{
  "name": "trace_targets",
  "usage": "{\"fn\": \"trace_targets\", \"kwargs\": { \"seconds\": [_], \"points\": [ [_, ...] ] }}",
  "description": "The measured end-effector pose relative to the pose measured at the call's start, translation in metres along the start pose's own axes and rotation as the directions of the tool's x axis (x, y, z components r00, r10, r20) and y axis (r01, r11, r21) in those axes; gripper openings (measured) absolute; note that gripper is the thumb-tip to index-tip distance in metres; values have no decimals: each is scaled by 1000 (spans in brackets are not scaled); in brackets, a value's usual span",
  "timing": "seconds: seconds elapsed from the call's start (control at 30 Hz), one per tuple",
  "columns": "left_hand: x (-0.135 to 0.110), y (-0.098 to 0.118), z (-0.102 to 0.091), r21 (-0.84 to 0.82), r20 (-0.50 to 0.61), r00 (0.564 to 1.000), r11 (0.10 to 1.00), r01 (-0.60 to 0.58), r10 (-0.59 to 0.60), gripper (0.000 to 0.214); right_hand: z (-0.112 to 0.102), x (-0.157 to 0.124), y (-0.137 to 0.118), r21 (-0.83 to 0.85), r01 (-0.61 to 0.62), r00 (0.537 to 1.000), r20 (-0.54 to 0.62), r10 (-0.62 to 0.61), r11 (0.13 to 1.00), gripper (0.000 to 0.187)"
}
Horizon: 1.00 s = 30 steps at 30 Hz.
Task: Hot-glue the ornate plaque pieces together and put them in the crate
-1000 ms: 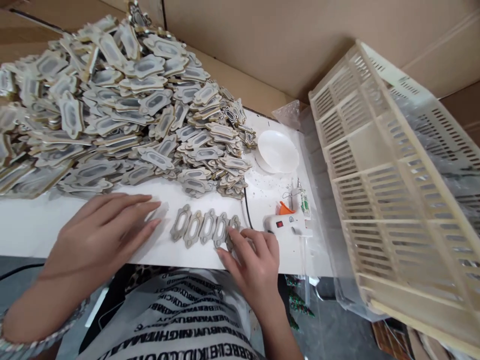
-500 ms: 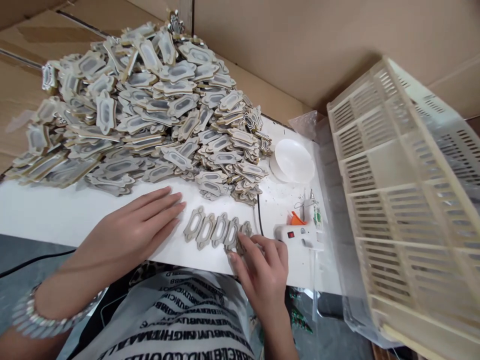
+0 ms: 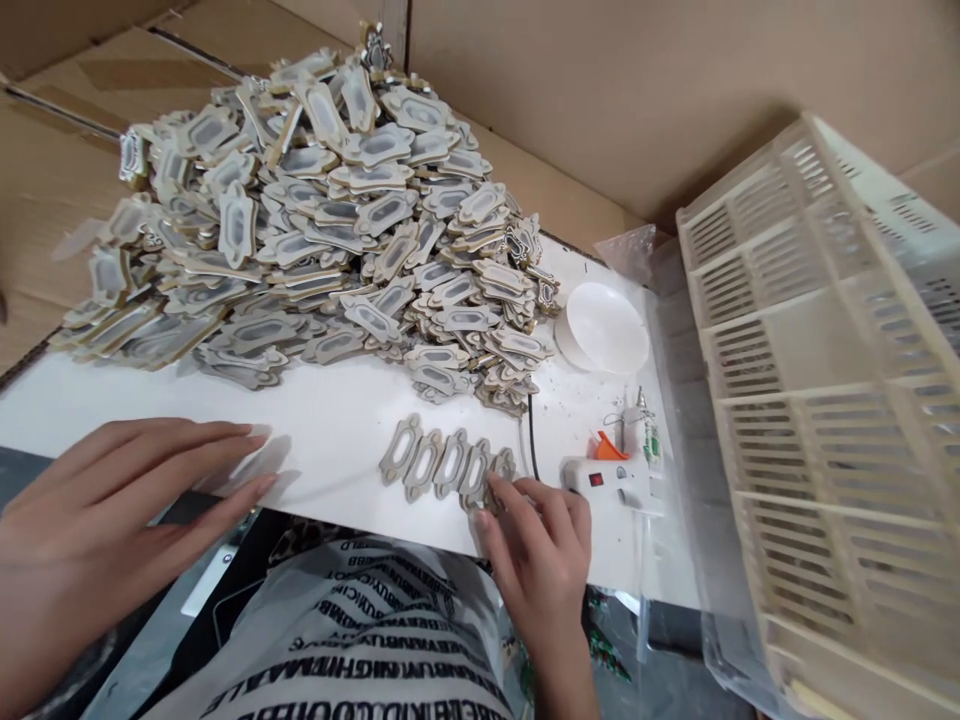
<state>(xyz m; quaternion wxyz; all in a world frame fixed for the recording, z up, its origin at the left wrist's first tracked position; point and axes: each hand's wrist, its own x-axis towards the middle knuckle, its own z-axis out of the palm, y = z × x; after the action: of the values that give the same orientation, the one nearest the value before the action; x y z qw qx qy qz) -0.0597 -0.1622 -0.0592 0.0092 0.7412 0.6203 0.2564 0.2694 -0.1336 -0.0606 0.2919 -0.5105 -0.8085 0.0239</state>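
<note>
A short row of grey frame-shaped pieces (image 3: 451, 463), each with an oval opening, lies side by side on the white tabletop. My right hand (image 3: 540, 535) rests at the right end of this row. Its thumb and bent index finger close around the lower part of the end pieces, and the fingertips partly cover the last piece (image 3: 504, 464). At the left, my left hand (image 3: 142, 490) is open and holds nothing, its fingers stretched out low over the table near the front edge. Beyond both hands rises a large heap of similar pieces (image 3: 315, 220).
Right of the heap stands a white bowl (image 3: 602, 328). Nearer me are a white device with a red switch (image 3: 611, 482), an orange clip-like part (image 3: 611, 447) and a black cable (image 3: 532, 435). Cream slatted plastic crates (image 3: 817, 400) stand at the right, cardboard (image 3: 600, 90) behind.
My left hand has moved left, away from the row, and its fingers have spread. My right hand stays at the row's right end. The view has shifted slightly.
</note>
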Motion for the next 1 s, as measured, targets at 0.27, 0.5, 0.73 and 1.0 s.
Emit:
{"fn": "trace_targets", "kwargs": {
  "seconds": [0.27, 0.5, 0.73, 1.0],
  "points": [
    [7, 3, 0, 5, -13, 1000, 1000, -12, 12, 15, 0, -3, 3, -11, 24, 999, 28, -23, 1000, 21],
    [32, 17, 12, 60, -62, 995, 995, -80, 84, 18, 1, -4, 4, -20, 26, 999, 23, -26, 999, 21],
    [45, 21, 12, 124, 40, 999, 992, -22, 17, 53, 1, -6, 6, -11, 22, 1000, 21, -22, 1000, 23],
    [55, 23, 17, 52, 183, 981, 997, 61, -69, 41, 2, -2, 1, 12, 8, 1000, -20, -8, 1000, 19]
  ]
}}
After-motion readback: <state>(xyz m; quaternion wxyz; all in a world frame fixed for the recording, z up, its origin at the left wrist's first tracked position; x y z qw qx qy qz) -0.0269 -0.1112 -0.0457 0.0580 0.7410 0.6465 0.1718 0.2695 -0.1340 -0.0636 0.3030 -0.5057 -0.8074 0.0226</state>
